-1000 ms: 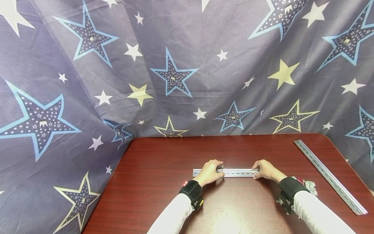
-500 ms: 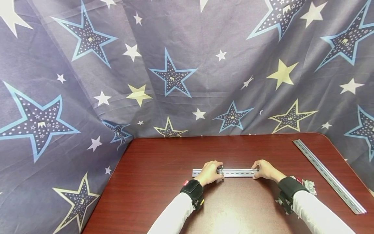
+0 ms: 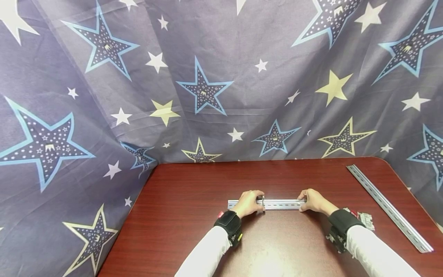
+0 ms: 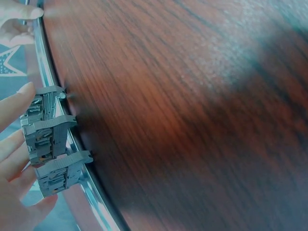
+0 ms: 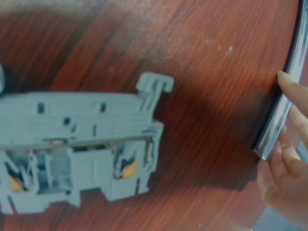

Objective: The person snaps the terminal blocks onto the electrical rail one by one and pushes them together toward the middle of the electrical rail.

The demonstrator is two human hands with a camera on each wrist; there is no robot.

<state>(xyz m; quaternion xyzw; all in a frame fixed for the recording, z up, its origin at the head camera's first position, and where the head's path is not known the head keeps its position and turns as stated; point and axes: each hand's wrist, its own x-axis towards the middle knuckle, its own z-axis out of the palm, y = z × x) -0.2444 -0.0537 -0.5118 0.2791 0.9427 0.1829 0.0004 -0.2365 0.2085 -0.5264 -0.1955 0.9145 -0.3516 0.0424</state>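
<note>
A slotted metal DIN rail (image 3: 282, 204) lies crosswise on the table in front of me. My left hand (image 3: 247, 204) holds grey terminal blocks (image 4: 46, 129) that sit side by side on the rail, its fingers and thumb reaching across them. In the left wrist view the one nearest the thumb stands slightly apart from the others. At the rail's right end, my right hand (image 3: 313, 202) grips the metal between thumb and fingers, as the right wrist view also shows. The blocks are mostly hidden by the left hand in the head view.
Another grey terminal block (image 5: 79, 151) lies loose on the table, close to the right wrist camera. In the head view, loose blocks (image 3: 366, 221) show beside the right wrist. A longer slotted rail (image 3: 389, 207) lies diagonally along the table's right side. Star-patterned cloth (image 3: 214, 127) hangs behind.
</note>
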